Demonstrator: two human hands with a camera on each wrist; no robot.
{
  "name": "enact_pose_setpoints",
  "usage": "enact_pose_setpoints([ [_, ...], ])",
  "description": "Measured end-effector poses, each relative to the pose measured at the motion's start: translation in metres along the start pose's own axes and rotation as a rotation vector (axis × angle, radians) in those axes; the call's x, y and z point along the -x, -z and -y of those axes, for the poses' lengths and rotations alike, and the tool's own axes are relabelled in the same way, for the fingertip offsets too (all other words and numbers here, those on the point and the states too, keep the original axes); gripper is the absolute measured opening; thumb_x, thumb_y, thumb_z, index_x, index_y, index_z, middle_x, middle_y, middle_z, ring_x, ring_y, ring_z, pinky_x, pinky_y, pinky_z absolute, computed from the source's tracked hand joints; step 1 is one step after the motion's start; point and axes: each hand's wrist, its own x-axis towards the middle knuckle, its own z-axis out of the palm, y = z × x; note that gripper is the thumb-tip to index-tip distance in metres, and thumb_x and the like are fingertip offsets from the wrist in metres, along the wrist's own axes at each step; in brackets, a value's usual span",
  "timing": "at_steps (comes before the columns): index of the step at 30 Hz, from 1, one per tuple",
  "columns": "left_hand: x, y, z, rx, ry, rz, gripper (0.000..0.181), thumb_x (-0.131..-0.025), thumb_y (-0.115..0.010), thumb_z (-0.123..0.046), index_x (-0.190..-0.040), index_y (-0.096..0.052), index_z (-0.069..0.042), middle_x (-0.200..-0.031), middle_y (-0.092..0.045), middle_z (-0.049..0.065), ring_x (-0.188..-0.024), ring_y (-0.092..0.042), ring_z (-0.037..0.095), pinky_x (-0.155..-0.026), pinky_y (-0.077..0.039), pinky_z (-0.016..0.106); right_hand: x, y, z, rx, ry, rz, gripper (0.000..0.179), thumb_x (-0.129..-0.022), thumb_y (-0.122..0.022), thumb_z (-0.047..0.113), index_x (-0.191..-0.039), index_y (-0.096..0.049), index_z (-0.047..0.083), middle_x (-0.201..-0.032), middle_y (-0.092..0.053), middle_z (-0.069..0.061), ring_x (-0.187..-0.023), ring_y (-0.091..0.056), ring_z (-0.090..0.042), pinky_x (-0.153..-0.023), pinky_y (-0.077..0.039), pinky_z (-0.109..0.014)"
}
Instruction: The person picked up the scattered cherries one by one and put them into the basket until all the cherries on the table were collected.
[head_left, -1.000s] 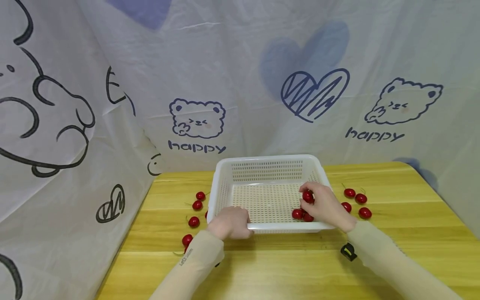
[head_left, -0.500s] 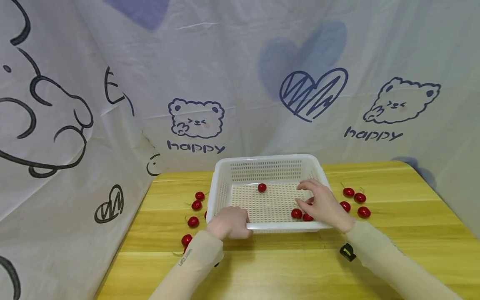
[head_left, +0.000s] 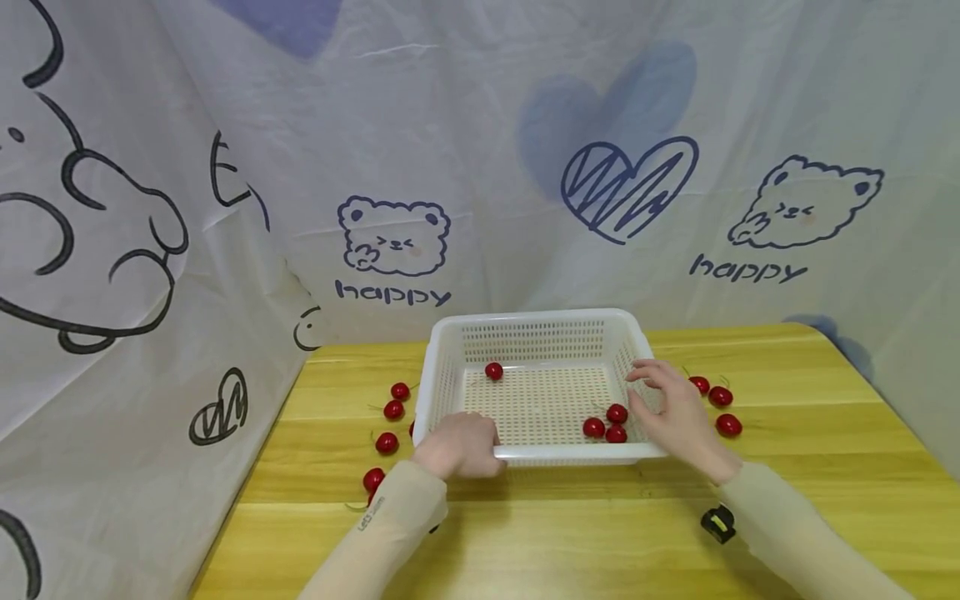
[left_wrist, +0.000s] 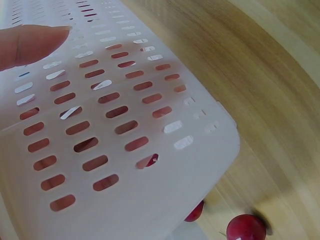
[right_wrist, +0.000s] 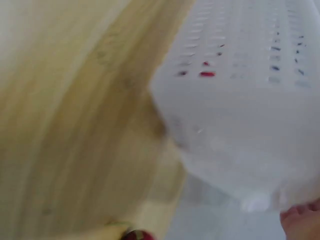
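A white plastic basket (head_left: 540,452) with slotted walls stands on the table. My left hand (head_left: 459,446) grips its front rim near the left corner; in the left wrist view the thumb (left_wrist: 35,45) lies across the slotted wall. Over the right rim is my right hand (head_left: 678,417), its thumb and fingers apart and holding nothing. Inside the basket one red cherry (head_left: 493,372) lies at the back left. Three more, among them this cherry (head_left: 593,427), sit together near the front right corner.
Right of the basket lie several loose cherries (head_left: 728,425), partly behind my right hand. Another group of cherries (head_left: 387,443) with stems lies along the left side, some hidden by my left arm. A printed cloth (head_left: 510,250) hangs behind the wooden table (head_left: 555,533).
My right hand let go of a cherry, which rolled to the basket's back left. The hand then moved right, from inside the basket to over its right rim. My left hand stayed put.
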Motion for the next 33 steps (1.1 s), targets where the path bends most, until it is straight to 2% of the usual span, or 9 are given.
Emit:
enact_pose_setpoints([
  [3, 0.000, 0.000, 0.000, -0.001, -0.001, 0.002, 0.017, -0.074, -0.068, -0.028, -0.066, -0.057, -0.019, -0.056, -0.048, -0.006, -0.050, -0.041, 0.009, -0.047, -0.036, 0.026, 0.009, 0.007, -0.009, -0.006, -0.025, -0.079, 0.015, -0.091, -0.064, -0.001, -0.106, -0.067, -0.003, -0.126, -0.063, -0.025, -0.108, -0.063, -0.042, -0.085, -0.056, -0.023],
  [6, 0.001, 0.000, 0.000, -0.007, -0.005, 0.003, 0.017, -0.074, -0.068, -0.028, -0.066, -0.057, -0.019, -0.056, -0.048, -0.006, -0.051, -0.041, 0.009, -0.048, -0.037, 0.026, 0.018, 0.015, -0.021, -0.026, -0.056, -0.151, 0.018, -0.094, -0.060, 0.001, -0.109, -0.067, -0.005, -0.126, -0.062, -0.025, -0.102, -0.064, -0.034, -0.081, -0.042, -0.002],
  [12, 0.001, 0.001, -0.001, -0.015, -0.006, 0.003, 0.018, -0.075, -0.068, -0.028, -0.065, -0.057, -0.019, -0.056, -0.047, -0.006, -0.051, -0.041, 0.009, -0.048, -0.036, 0.026, 0.031, 0.034, -0.046, -0.041, -0.063, -0.219, 0.021, -0.095, -0.055, -0.001, -0.112, -0.065, -0.010, -0.125, -0.059, -0.031, -0.097, -0.049, 0.018, -0.078, -0.039, 0.002],
  [15, 0.001, 0.001, -0.002, -0.018, -0.010, 0.005, 0.018, -0.075, -0.068, -0.028, -0.064, -0.056, -0.019, -0.056, -0.047, -0.007, -0.050, -0.040, 0.009, -0.048, -0.036, 0.026, 0.038, 0.046, -0.057, -0.027, -0.083, -0.220, 0.023, -0.097, -0.054, 0.000, -0.115, -0.064, -0.010, -0.127, -0.058, -0.033, -0.105, -0.042, 0.023, -0.079, -0.038, 0.003],
  [19, 0.002, 0.002, -0.003, -0.017, -0.013, 0.007, 0.019, -0.075, -0.068, -0.028, -0.063, -0.056, -0.019, -0.055, -0.046, -0.007, -0.051, -0.040, 0.009, -0.047, -0.035, 0.025, 0.046, 0.062, -0.070, 0.000, -0.153, -0.181, 0.029, -0.100, -0.051, 0.006, -0.122, -0.061, -0.010, -0.133, -0.054, -0.034, -0.122, -0.051, -0.007, -0.087, -0.031, 0.006],
  [23, 0.002, 0.001, -0.002, -0.009, -0.010, 0.008, 0.018, -0.075, -0.067, -0.027, -0.064, -0.056, -0.019, -0.055, -0.047, -0.007, -0.050, -0.040, 0.009, -0.047, -0.035, 0.025, 0.052, 0.074, -0.083, 0.042, -0.194, -0.117, 0.033, -0.100, -0.050, 0.008, -0.126, -0.058, -0.010, -0.136, -0.048, -0.038, -0.115, -0.050, -0.050, -0.083, -0.029, 0.007],
  [25, 0.002, 0.001, -0.002, -0.007, -0.009, 0.006, 0.017, -0.074, -0.067, -0.027, -0.064, -0.056, -0.019, -0.055, -0.046, -0.007, -0.050, -0.040, 0.009, -0.047, -0.035, 0.025, 0.053, 0.077, -0.089, 0.064, -0.196, -0.086, 0.034, -0.099, -0.051, 0.007, -0.127, -0.058, -0.011, -0.134, -0.048, -0.038, -0.114, -0.050, -0.053, -0.080, -0.031, 0.007],
  [29, 0.001, 0.001, -0.002, -0.006, -0.008, 0.009, 0.017, -0.075, -0.067, -0.027, -0.065, -0.057, -0.019, -0.055, -0.046, -0.007, -0.051, -0.039, 0.009, -0.047, -0.035, 0.025, 0.057, 0.081, -0.096, 0.149, -0.196, 0.015, 0.038, -0.093, -0.060, 0.007, -0.128, -0.056, -0.010, -0.128, -0.050, -0.037, -0.108, -0.052, -0.052, -0.078, -0.054, -0.023],
  [33, 0.001, 0.001, -0.001, -0.012, -0.006, 0.008, 0.018, -0.075, -0.068, -0.027, -0.064, -0.057, -0.019, -0.055, -0.046, -0.007, -0.050, -0.040, 0.009, -0.047, -0.035, 0.025, 0.059, 0.078, -0.098, 0.234, -0.197, 0.138, 0.046, -0.089, -0.068, 0.011, -0.128, -0.055, -0.009, -0.125, -0.050, -0.037, -0.101, -0.056, -0.052, -0.076, -0.053, -0.062],
])
